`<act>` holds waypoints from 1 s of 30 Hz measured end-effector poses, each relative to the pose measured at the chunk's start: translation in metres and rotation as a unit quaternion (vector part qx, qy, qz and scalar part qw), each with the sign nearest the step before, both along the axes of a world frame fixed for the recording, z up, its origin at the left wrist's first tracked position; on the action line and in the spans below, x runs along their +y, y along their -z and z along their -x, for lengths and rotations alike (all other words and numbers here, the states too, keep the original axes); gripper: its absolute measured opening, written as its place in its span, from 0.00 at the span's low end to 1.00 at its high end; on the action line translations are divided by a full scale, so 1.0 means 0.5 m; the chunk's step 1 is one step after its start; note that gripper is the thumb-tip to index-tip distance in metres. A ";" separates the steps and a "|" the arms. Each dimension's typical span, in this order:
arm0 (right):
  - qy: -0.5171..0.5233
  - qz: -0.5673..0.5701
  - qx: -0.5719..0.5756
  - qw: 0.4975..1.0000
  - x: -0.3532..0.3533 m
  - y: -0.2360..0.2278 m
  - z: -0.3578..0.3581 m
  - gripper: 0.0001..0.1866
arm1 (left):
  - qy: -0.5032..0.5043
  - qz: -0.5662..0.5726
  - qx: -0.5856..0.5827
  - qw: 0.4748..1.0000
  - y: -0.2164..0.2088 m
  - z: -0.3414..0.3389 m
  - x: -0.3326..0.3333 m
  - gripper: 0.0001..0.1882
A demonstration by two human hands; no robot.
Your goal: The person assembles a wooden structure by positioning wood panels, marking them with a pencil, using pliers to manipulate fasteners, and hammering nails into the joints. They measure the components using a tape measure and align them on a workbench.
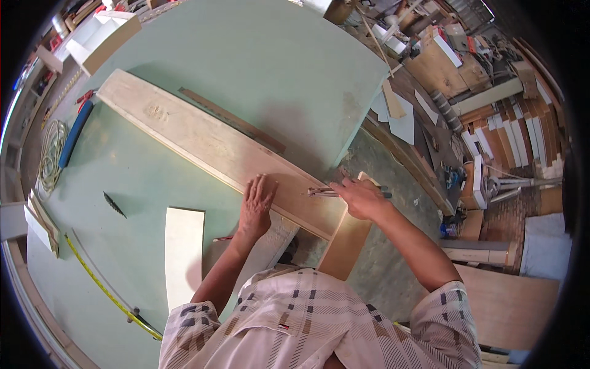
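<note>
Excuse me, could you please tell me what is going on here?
A person is working on a long, pale wooden board on a green table. Of the two hands, the left hand lies flat on the board's near part, while the right hand grips a metal hand tool at its end, beside a shorter crosswise board. A yellow tape measure lies on the table.

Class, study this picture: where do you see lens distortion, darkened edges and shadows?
Head view: black fills the corners; the left edge of the green table bows; a soft shadow darkens it beyond the long board; another falls on the white panel, lower right.
</note>
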State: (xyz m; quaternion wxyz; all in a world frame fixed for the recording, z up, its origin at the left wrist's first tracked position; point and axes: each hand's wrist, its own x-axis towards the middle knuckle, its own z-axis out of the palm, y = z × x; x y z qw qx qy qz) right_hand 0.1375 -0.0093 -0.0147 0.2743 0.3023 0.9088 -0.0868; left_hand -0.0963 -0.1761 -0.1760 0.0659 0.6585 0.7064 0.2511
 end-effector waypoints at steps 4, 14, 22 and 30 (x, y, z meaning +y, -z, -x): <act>-0.155 -0.150 -0.010 0.976 0.013 0.027 0.042 0.23 | -0.105 -0.043 -0.087 0.990 -0.009 0.051 -0.008 0.41; -0.332 -0.326 -0.151 0.872 -0.042 0.018 0.126 0.19 | -0.181 -0.045 -0.130 0.974 0.004 0.088 -0.016 0.36; -0.415 -0.363 -0.279 0.786 -0.130 0.019 0.207 0.18 | -0.207 0.002 -0.163 0.965 0.004 0.078 -0.021 0.37; -0.458 -0.366 -0.319 0.745 -0.168 0.038 0.228 0.17 | -0.236 -0.002 -0.177 0.955 0.008 0.070 -0.020 0.38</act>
